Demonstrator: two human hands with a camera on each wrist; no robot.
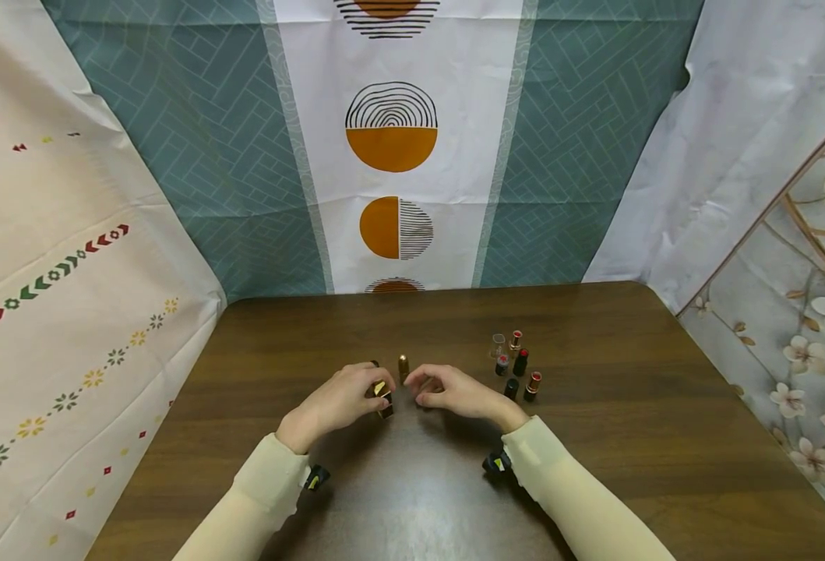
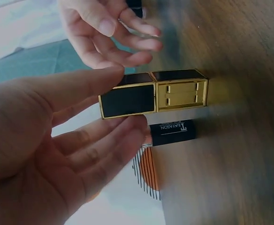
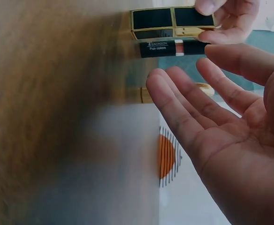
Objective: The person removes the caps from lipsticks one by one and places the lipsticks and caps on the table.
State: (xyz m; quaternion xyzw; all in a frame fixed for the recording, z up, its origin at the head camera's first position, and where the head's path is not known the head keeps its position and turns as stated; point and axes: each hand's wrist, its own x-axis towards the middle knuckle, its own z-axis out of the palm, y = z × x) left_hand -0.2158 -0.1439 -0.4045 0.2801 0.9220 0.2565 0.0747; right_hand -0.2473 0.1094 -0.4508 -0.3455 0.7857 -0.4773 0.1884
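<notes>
My left hand (image 1: 342,396) pinches a square black lipstick tube with gold edges (image 2: 127,101) between thumb and fingers. The tube stands upright, its gold top showing in the head view. Right behind it is a round black lipstick tube with white lettering (image 2: 172,132), close to the left fingertips. A slim gold lipstick tube (image 1: 403,369) stands upright between the two hands. Beside that gold tube, my right hand (image 1: 454,391) is held over the table with loosely bent fingers and nothing in them.
To the right on the wooden table (image 1: 594,436) stand several lipsticks, among them a red one in a black base (image 1: 520,362) and one with a gold collar (image 1: 534,386). A clear cap (image 1: 498,344) is near them. Patterned cloth (image 1: 391,148) hangs behind the table.
</notes>
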